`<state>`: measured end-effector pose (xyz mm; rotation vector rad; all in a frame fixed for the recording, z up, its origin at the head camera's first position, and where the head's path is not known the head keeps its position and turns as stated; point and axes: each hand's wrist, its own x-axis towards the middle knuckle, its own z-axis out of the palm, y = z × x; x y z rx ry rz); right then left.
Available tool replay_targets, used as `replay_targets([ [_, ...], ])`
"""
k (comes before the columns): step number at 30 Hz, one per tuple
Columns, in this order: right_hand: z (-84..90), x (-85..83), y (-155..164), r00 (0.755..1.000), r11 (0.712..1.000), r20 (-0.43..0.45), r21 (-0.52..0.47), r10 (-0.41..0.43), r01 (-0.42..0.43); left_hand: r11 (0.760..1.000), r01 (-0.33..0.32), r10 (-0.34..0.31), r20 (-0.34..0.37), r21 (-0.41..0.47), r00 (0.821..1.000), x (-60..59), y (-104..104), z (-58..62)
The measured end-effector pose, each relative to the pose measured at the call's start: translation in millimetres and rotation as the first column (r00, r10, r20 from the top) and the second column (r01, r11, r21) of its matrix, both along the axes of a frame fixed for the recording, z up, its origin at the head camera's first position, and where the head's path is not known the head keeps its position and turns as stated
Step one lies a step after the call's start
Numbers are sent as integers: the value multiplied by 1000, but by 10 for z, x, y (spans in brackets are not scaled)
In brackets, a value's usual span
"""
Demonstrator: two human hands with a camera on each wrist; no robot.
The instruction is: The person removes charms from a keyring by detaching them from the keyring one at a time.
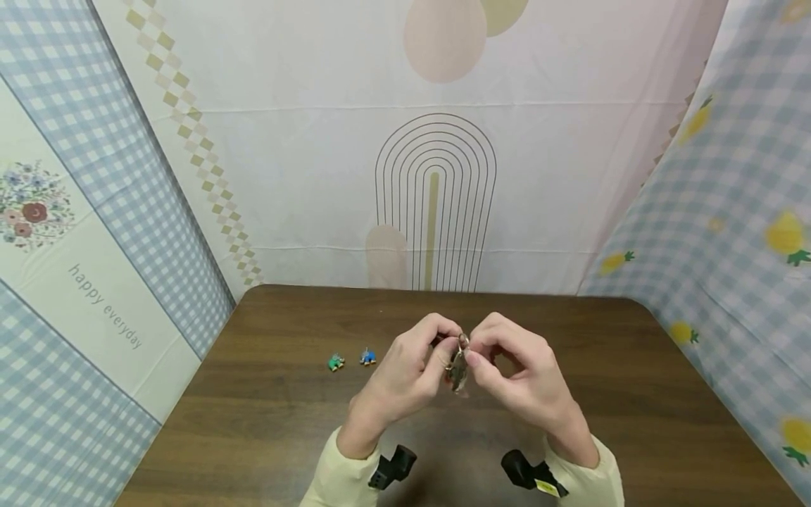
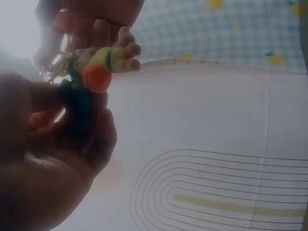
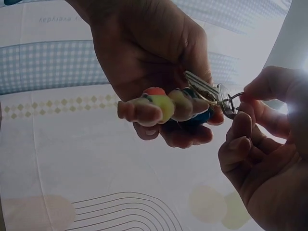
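- Holds the toy-figure keychain (image 3: 165,107) in the left hand (image 1: 400,373), fingers curled round it, above the table (image 1: 640,401), right of a green toy (image 1: 336,362) and a blue toy (image 1: 368,357).
- Pinches the metal ring (image 3: 235,96) with the right hand (image 1: 522,370).
- Apparently works at the ring; next, likely calls for fine fingertip control.

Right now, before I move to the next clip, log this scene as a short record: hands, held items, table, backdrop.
Left hand: holds a toy figure
Right hand: pinches a metal ring
By the ring: metal clasp and a flat metal piece, possibly a key
On table: small green toy and small blue toy, side by side, left of the left hand
Backdrop: pale cloth with a line-drawn arch
Unclear: what the small toys depict
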<state>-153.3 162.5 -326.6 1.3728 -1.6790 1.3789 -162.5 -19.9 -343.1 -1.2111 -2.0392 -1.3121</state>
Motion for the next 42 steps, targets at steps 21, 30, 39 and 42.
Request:
replay_targets([
  [21, 71, 21, 6, 992, 998, -123, 55, -35, 42, 999, -4, 3, 40, 43, 999, 41, -9, -7],
  [30, 60, 19, -10, 988, 997, -141, 41, -62, 69, 999, -20, 18, 38, 42, 999, 53, -20, 21],
  [39, 63, -7, -49, 977, 991, -165, -21, -137, 136, 998, -41, 41, 12, 43, 999, 41, -17, 24],
  [42, 79, -8, -66, 969, 986, -180, -33, -169, 166, 999, -28, 27, 23, 45, 999, 34, -19, 16],
])
